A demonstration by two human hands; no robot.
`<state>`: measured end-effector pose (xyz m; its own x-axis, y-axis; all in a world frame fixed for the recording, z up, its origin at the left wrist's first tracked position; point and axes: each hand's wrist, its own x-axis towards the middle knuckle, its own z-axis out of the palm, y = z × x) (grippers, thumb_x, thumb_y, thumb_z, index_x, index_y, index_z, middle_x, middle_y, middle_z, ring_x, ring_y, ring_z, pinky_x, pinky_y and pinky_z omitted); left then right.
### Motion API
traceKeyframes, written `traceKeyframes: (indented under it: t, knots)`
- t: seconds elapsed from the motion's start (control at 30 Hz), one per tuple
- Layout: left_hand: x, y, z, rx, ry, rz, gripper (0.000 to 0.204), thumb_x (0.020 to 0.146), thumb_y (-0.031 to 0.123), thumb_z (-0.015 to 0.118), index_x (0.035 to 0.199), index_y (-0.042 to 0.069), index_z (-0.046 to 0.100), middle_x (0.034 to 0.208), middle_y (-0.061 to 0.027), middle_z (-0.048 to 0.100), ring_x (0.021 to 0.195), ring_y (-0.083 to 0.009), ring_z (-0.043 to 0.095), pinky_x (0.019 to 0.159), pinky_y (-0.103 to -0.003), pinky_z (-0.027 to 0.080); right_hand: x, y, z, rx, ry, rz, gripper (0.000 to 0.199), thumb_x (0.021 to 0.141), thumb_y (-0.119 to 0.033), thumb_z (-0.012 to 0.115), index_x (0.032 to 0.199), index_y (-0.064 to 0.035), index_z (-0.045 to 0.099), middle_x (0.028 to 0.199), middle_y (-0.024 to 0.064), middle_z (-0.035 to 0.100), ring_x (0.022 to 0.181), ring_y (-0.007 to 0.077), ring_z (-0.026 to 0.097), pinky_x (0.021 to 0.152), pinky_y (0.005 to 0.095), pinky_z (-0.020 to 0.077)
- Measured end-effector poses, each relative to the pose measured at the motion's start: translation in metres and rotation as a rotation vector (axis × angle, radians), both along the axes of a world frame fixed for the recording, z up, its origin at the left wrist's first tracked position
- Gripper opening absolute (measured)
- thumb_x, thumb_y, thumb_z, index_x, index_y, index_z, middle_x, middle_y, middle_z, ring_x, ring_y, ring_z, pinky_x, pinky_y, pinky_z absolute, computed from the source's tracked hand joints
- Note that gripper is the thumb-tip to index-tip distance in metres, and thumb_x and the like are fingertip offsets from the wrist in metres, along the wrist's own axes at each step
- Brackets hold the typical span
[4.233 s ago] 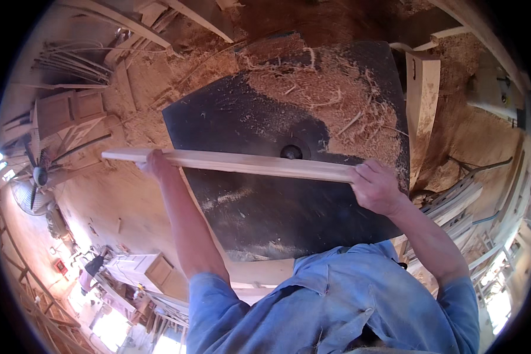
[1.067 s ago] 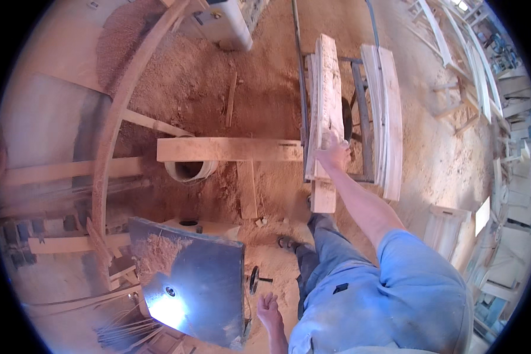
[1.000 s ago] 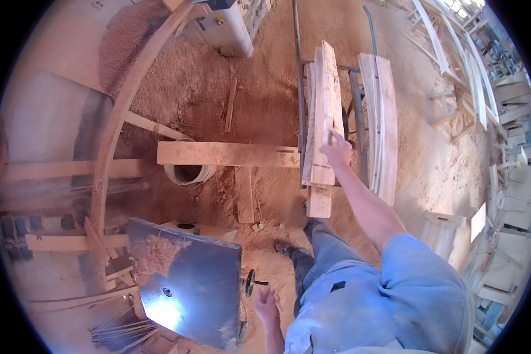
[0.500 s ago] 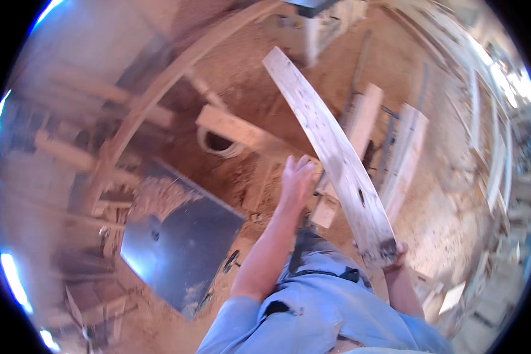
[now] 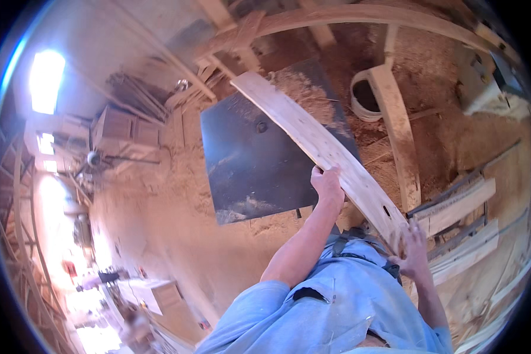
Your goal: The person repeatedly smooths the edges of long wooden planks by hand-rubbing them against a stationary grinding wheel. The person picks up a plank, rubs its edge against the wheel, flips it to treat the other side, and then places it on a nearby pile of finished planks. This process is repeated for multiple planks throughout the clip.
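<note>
A long pale wooden board (image 5: 318, 134) slants from my waist out over the dark flat machine table (image 5: 242, 159). A dark slot-like hole shows near its close end. My left hand (image 5: 328, 186) is closed on the board's left edge about midway along, thumb on top. At the near end, my right hand (image 5: 415, 253) holds the board, with its fingers along the right side and the thumb toward the end. The board's underside is hidden, so I cannot tell whether it touches the table.
Sawdust lies on the table's far part and the floor around it. Beyond the table stand a white bucket (image 5: 366, 97) and a timber beam (image 5: 398, 130). Several boards (image 5: 463, 206) rest on a rack at right. A wooden cabinet (image 5: 124, 130) and a cluttered workbench (image 5: 159, 301) are at left.
My view has turned left toward the machine table. The board has swung over it. My left hand, free and stretched out before, now grips the board's left edge.
</note>
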<state>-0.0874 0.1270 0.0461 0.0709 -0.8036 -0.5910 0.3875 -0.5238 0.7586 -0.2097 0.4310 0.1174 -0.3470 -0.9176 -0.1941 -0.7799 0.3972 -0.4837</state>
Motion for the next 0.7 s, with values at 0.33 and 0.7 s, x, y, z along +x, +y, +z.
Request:
traceKeyframes:
  t: [0.33,0.7]
  knots:
    - [0.127,-0.162,-0.007,-0.326,-0.177,-0.008,0.037,0.083,-0.006,0.065,0.119,-0.004,0.056,0.103,-0.0072,0.063,0.09,-0.0134,0.062,0.077,-0.028,0.051,-0.004,-0.136,-0.049,0.153,-0.067,0.224,0.066,0.077,0.007,0.061,0.141,-0.0014,0.051,0.127,0.0232,0.065,0.117,0.0421,0.062,0.1,0.0492,0.0514]
    - [0.185,-0.423,-0.035,-0.287,-0.553,0.05,0.094,0.078,-0.008,0.058,0.161,-0.007,0.015,0.119,-0.0188,0.061,0.086,-0.0204,0.064,0.07,-0.033,0.053,0.032,-0.234,-0.034,0.349,-0.044,0.062,0.053,0.086,-0.005,0.06,0.138,-0.0102,0.056,0.124,0.0162,0.069,0.111,0.0386,0.066,0.089,0.05,0.0541]
